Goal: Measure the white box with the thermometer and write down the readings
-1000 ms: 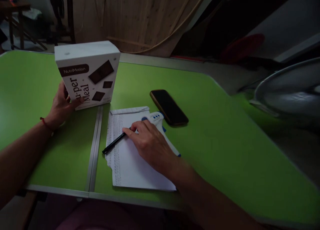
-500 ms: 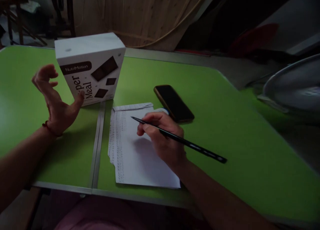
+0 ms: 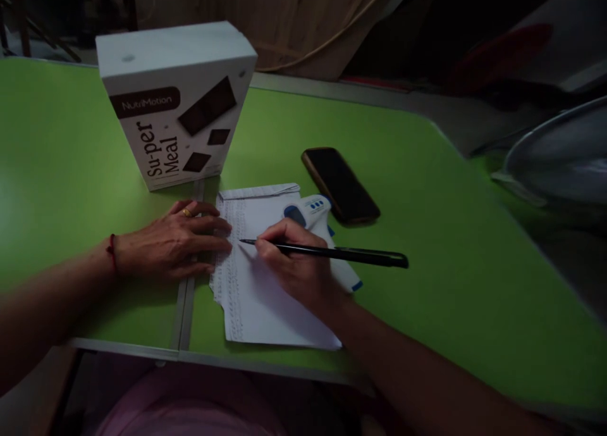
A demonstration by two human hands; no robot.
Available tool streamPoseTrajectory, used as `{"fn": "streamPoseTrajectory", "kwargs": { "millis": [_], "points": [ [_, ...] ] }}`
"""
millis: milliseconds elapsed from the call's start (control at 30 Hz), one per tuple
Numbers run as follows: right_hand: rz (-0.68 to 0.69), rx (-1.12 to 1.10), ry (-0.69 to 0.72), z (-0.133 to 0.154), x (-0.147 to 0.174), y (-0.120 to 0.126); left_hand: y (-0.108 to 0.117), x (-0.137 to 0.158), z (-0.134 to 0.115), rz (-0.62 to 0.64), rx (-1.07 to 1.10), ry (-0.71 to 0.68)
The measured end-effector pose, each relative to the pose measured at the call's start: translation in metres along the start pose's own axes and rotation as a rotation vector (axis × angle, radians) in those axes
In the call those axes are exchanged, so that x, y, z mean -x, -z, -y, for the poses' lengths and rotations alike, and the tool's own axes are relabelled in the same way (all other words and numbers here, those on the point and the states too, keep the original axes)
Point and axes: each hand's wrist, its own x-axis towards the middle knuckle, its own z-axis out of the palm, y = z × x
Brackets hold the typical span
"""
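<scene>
My right hand (image 3: 298,259) grips a black pen (image 3: 351,253), its tip at the written lines near the left side of the white paper (image 3: 275,319). Columns of small handwriting run down the paper's left edge, and its top edge is folded over. My left hand (image 3: 175,240) lies flat with fingers stretched out, the fingertips on the paper's left edge and the palm over the green table. A white and blue infrared thermometer (image 3: 315,211) lies at the paper's upper right, partly hidden behind my right hand.
A white NutriMotion box (image 3: 175,119) stands upright behind my left hand. Beyond the thermometer lies a dark phone (image 3: 341,184) in a brown case. A metal-edged seam crosses the green table (image 3: 427,189). A rounded, shiny object (image 3: 564,151) is off the table's right side.
My left hand has come down from beside the box, flattening onto the paper's edge. My right hand has shifted the pen tip down and left to the writing. More of the thermometer shows.
</scene>
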Motion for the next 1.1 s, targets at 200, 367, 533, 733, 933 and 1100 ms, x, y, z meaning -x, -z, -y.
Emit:
{"fn": "streamPoseTrajectory", "kwargs": {
  "millis": [200,367,533,733,933,1100],
  "points": [
    [0.040,0.025,0.037,-0.0027,0.0020,0.0003,0.0011,-0.0005,-0.0010,0.013,0.020,0.020],
    [0.061,0.059,0.055,-0.0023,0.0023,0.0006,0.0008,0.0008,0.0000,0.010,0.035,0.020],
    [0.070,0.042,0.061,-0.0016,0.0021,0.0006,-0.0004,0.0015,0.0005,0.011,0.036,0.021],
    [0.080,0.041,0.063,-0.0026,0.0017,0.0008,0.0002,0.0010,-0.0001,0.009,0.040,0.016],
    [0.073,0.036,0.056,-0.0012,0.0014,0.0011,0.0002,0.0016,0.0006,0.011,0.051,0.022],
    [0.033,0.067,0.037,-0.0020,0.0009,0.0015,-0.0005,0.0022,0.0021,0.003,0.064,0.031]
  ]
}}
